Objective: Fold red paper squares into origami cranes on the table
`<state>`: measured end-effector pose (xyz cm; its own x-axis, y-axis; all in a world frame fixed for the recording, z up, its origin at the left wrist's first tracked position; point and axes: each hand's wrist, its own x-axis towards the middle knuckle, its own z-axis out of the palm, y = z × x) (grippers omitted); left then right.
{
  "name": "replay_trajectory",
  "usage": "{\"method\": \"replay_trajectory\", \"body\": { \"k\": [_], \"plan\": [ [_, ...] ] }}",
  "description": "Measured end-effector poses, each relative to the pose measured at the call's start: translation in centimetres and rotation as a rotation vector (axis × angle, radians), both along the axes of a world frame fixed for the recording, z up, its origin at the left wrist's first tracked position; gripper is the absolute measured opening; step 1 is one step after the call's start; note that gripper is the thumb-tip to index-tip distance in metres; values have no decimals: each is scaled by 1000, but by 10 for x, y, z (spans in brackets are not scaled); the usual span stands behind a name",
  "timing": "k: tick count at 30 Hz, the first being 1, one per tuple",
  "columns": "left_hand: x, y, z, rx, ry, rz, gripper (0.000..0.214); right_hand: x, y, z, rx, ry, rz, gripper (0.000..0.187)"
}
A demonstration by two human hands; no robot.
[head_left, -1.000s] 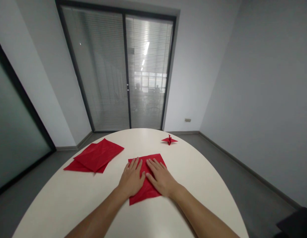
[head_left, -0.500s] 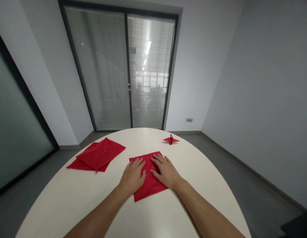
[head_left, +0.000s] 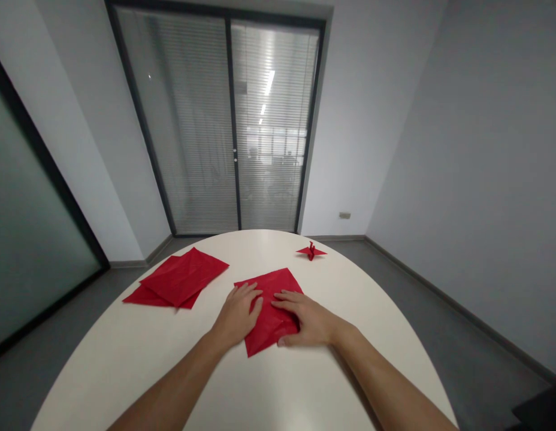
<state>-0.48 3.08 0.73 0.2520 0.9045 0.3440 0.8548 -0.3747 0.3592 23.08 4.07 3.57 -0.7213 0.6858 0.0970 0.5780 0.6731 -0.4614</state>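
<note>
A square sheet of red paper (head_left: 271, 284) lies on the white table in front of me, slightly creased. My left hand (head_left: 239, 311) rests on its left part, fingers stretched forward and thumb apart. Over the sheet's right side is my right hand (head_left: 307, 320). Its fingers point left across the paper, while the thumb sits at the near right edge, where the paper looks a little raised. Part of the right edge is hidden under that hand. Neither hand is closed around anything.
Several red paper sheets (head_left: 188, 278) overlap at the table's left side. A folded red paper crane (head_left: 311, 251) stands near the far right rim of the round white table (head_left: 260, 389). Beyond are a glass door with blinds (head_left: 192, 149) and a dark object (head_left: 541, 410) low at right.
My right hand has slid toward me and turned so its fingers point left, with the thumb now at the sheet's near edge. The paper has shifted slightly; my left hand stays on it.
</note>
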Motion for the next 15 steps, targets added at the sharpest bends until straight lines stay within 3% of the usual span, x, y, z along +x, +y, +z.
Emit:
{"method": "replay_trajectory", "body": {
  "k": [5, 9, 15],
  "plan": [
    [-2, -12, 11, -29, -13, -283, 44, 5, 0, 6, 25, 9, -25, 79],
    [-4, -18, 15, -68, 48, -348, 59, 6, 2, 6, 35, 31, -33, 64],
    [-3, -19, 18, -88, 122, -452, 66, 14, 6, 2, -8, 7, -88, 64]
  ]
}}
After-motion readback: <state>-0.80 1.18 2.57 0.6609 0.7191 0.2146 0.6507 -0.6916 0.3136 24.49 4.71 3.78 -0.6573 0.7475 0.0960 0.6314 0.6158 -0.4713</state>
